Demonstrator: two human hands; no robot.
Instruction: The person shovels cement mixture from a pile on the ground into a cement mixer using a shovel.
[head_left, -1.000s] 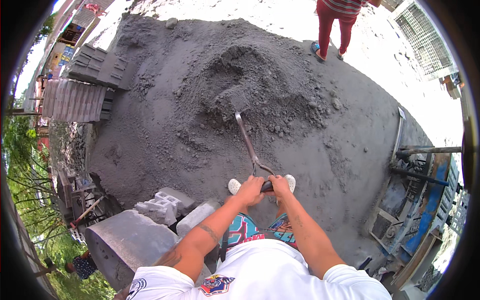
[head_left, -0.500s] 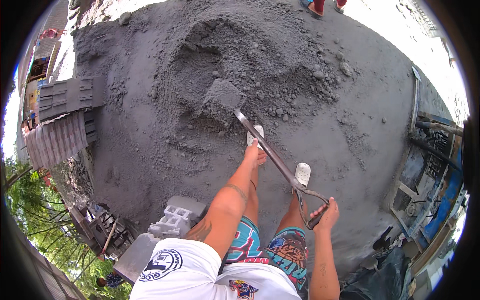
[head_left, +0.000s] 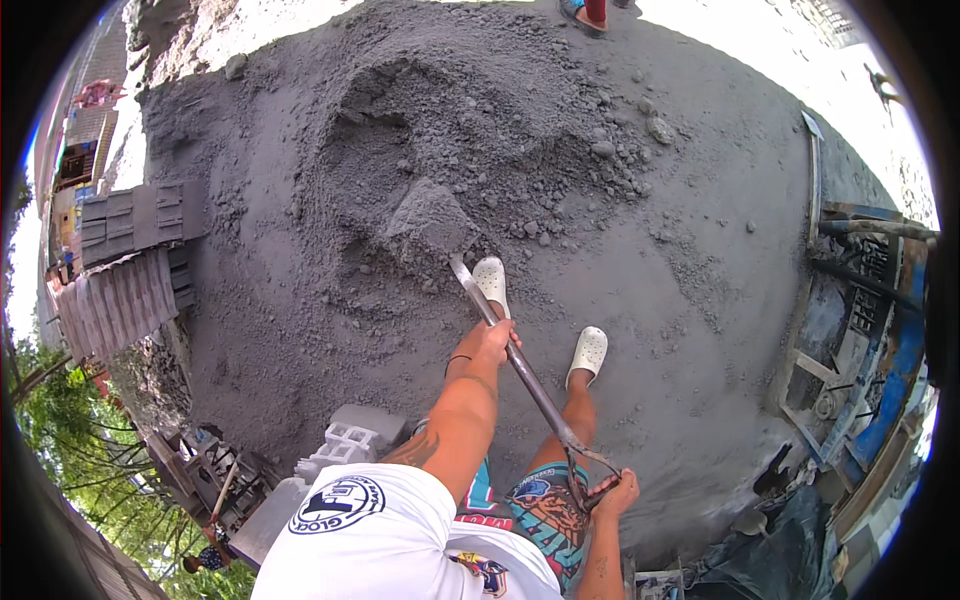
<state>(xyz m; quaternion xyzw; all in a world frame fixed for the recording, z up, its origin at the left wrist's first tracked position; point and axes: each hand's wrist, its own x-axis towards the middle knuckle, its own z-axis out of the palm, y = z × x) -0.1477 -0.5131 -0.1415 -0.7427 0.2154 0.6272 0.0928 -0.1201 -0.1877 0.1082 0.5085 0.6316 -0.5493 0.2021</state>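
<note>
A shovel [head_left: 538,394] slants from a grey sand-and-gravel pile [head_left: 480,120] down toward my right thigh. My left hand [head_left: 492,342] is wrapped round its metal shaft, a little below the blade. At the other end, my right hand [head_left: 614,492] is closed on the D-shaped handle beside my shorts. A heaped load of grey mix [head_left: 432,222] covers the blade, so the metal under it is hidden. The blade rests at the near edge of the hollow dug into the pile. My white clogs [head_left: 589,350] stand on either side of the shaft.
Another person's sandalled foot [head_left: 583,16] is at the far edge of the pile. Grey hollow blocks [head_left: 352,438] stand near my left side. Wooden frames and blue scrap [head_left: 885,370] line the right; a corrugated sheet [head_left: 118,303] lies at left.
My left hand, open beside the shaft before, now grips it. My right hand has drawn the handle down and left toward my body. The load on the blade looks more heaped.
</note>
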